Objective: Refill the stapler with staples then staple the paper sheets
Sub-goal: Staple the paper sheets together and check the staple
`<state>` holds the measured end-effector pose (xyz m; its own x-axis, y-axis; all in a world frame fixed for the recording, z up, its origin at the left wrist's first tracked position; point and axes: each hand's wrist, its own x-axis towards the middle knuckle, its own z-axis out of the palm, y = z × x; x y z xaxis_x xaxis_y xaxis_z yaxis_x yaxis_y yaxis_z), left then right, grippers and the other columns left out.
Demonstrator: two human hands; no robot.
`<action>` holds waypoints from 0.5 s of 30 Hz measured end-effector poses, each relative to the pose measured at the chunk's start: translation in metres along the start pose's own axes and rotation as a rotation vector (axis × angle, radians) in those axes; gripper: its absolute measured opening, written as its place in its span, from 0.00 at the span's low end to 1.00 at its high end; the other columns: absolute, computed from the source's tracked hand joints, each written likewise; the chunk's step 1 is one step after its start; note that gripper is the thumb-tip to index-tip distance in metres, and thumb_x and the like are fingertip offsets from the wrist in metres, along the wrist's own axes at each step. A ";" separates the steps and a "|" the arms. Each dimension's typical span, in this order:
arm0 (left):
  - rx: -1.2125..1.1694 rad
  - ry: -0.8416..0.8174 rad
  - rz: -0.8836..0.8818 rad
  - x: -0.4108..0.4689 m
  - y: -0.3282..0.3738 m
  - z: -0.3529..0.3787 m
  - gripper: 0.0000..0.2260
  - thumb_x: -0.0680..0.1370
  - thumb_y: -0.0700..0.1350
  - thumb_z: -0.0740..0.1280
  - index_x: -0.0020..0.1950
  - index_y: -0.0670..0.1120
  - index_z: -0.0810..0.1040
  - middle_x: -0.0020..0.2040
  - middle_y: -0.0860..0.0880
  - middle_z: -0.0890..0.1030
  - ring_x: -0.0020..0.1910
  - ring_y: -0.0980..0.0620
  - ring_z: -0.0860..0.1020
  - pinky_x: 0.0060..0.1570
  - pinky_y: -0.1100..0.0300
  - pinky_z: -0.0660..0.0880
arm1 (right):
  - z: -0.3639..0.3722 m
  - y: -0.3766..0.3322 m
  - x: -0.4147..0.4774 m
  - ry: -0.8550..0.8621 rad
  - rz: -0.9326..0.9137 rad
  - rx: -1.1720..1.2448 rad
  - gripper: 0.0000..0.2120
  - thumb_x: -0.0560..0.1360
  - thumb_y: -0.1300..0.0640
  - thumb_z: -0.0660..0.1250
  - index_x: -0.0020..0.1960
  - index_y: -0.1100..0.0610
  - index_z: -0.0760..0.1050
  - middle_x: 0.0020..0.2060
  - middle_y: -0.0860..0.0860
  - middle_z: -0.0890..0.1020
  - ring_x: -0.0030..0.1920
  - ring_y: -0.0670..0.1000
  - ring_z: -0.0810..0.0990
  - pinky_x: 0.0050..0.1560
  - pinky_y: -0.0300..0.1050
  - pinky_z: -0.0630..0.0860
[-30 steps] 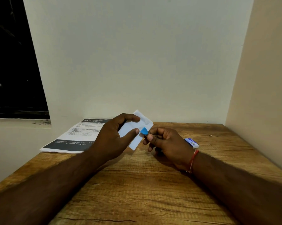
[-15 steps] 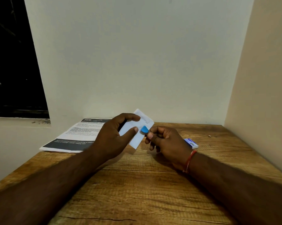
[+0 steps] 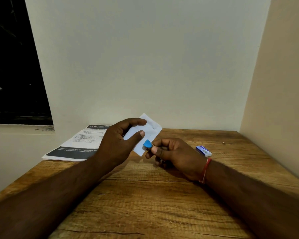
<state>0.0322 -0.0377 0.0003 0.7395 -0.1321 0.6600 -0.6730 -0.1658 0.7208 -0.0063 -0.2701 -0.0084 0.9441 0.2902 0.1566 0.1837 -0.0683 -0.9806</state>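
The stapler (image 3: pixel 147 144) shows only as a blue tip poking out of the right hand (image 3: pixel 174 157), which is closed around it just above the table (image 3: pixel 145 204). Its nose meets the lower right edge of the folded paper sheets (image 3: pixel 145 133), held up in the middle of the scene by the left hand (image 3: pixel 116 144), thumb on the near face and fingers curled over the far side. A mark near the top of the sheets may be a staple already in place, though it is too small to be sure.

The step in hand looks like stapling the sheets. To do it well, the edges should be kept flush by the left hand's pinch, the paper slid fully into the stapler's mouth, and the squeeze made square and firm so the legs fold flat. Fingers should stay clear of the nose.

To the right lies a small blue and white box (image 3: pixel 203 150), probably the staples. To the far left, a printed leaflet (image 3: pixel 76 144) rests on the table's edge.
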 end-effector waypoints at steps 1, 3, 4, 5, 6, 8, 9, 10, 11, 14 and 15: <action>-0.006 0.001 -0.002 0.000 0.001 0.000 0.14 0.82 0.40 0.79 0.65 0.53 0.89 0.61 0.56 0.90 0.58 0.59 0.88 0.52 0.65 0.84 | 0.000 0.000 0.000 -0.006 0.002 -0.006 0.12 0.85 0.62 0.71 0.65 0.68 0.82 0.59 0.66 0.88 0.41 0.52 0.82 0.58 0.63 0.74; -0.005 -0.004 0.003 -0.001 0.002 0.001 0.14 0.82 0.39 0.79 0.65 0.53 0.89 0.61 0.56 0.90 0.57 0.60 0.88 0.50 0.67 0.83 | 0.002 0.001 -0.001 -0.011 -0.011 -0.031 0.12 0.85 0.62 0.71 0.64 0.69 0.82 0.58 0.66 0.89 0.42 0.53 0.83 0.59 0.62 0.76; 0.006 -0.008 0.011 -0.001 0.003 0.001 0.14 0.82 0.39 0.79 0.65 0.53 0.89 0.61 0.56 0.90 0.56 0.61 0.88 0.49 0.68 0.82 | 0.002 0.001 -0.001 -0.007 -0.022 -0.043 0.12 0.85 0.61 0.71 0.64 0.70 0.81 0.58 0.66 0.89 0.42 0.53 0.83 0.59 0.63 0.76; 0.021 -0.013 0.018 -0.001 0.003 0.001 0.14 0.82 0.39 0.79 0.65 0.52 0.89 0.61 0.57 0.90 0.56 0.62 0.87 0.49 0.69 0.82 | 0.003 0.001 -0.001 0.000 -0.029 -0.050 0.12 0.85 0.61 0.71 0.64 0.70 0.81 0.58 0.65 0.89 0.42 0.53 0.83 0.57 0.63 0.76; 0.034 -0.015 0.022 -0.001 0.003 0.001 0.14 0.82 0.39 0.79 0.65 0.53 0.89 0.61 0.57 0.90 0.56 0.62 0.87 0.50 0.69 0.81 | 0.003 0.001 -0.001 0.007 -0.032 -0.052 0.12 0.86 0.61 0.70 0.63 0.70 0.81 0.58 0.65 0.89 0.42 0.53 0.83 0.56 0.63 0.75; 0.049 -0.017 0.024 -0.001 0.003 0.001 0.14 0.82 0.40 0.79 0.66 0.53 0.89 0.61 0.58 0.90 0.57 0.61 0.87 0.50 0.69 0.81 | 0.002 0.000 -0.001 0.021 -0.033 -0.054 0.11 0.86 0.61 0.70 0.62 0.70 0.81 0.57 0.66 0.89 0.41 0.53 0.83 0.53 0.62 0.73; 0.053 -0.016 0.024 -0.001 0.003 0.001 0.14 0.82 0.40 0.79 0.66 0.53 0.89 0.61 0.58 0.90 0.57 0.61 0.87 0.50 0.69 0.82 | 0.003 0.000 -0.001 0.027 -0.034 -0.060 0.11 0.86 0.61 0.70 0.61 0.69 0.82 0.57 0.66 0.89 0.40 0.53 0.83 0.52 0.61 0.74; 0.057 -0.016 0.026 -0.001 0.003 0.000 0.15 0.82 0.40 0.79 0.66 0.54 0.89 0.61 0.58 0.90 0.57 0.61 0.87 0.50 0.69 0.81 | 0.003 -0.001 -0.001 0.033 -0.034 -0.068 0.10 0.86 0.61 0.70 0.60 0.69 0.82 0.57 0.66 0.89 0.40 0.53 0.83 0.51 0.60 0.75; 0.058 -0.018 0.029 0.000 0.003 0.001 0.15 0.82 0.40 0.79 0.66 0.54 0.89 0.62 0.58 0.90 0.57 0.61 0.87 0.50 0.70 0.81 | 0.003 -0.001 -0.001 0.041 -0.036 -0.074 0.10 0.86 0.60 0.70 0.59 0.68 0.82 0.57 0.66 0.88 0.40 0.53 0.83 0.51 0.60 0.76; 0.052 -0.025 0.032 0.000 0.004 0.001 0.16 0.81 0.40 0.79 0.66 0.55 0.89 0.62 0.58 0.90 0.57 0.62 0.87 0.49 0.71 0.79 | 0.002 0.001 0.001 0.083 -0.049 -0.099 0.09 0.86 0.60 0.70 0.58 0.67 0.83 0.54 0.65 0.89 0.39 0.50 0.82 0.47 0.52 0.80; 0.053 -0.027 0.032 0.000 0.003 0.001 0.16 0.81 0.40 0.79 0.66 0.56 0.89 0.62 0.58 0.90 0.57 0.62 0.87 0.49 0.71 0.79 | 0.002 0.002 0.002 0.102 -0.058 -0.122 0.09 0.86 0.60 0.71 0.57 0.67 0.84 0.52 0.64 0.90 0.37 0.48 0.82 0.44 0.47 0.80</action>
<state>0.0298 -0.0393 0.0025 0.7185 -0.1646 0.6758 -0.6949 -0.2122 0.6871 -0.0045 -0.2677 -0.0106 0.9528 0.1987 0.2296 0.2645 -0.1718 -0.9490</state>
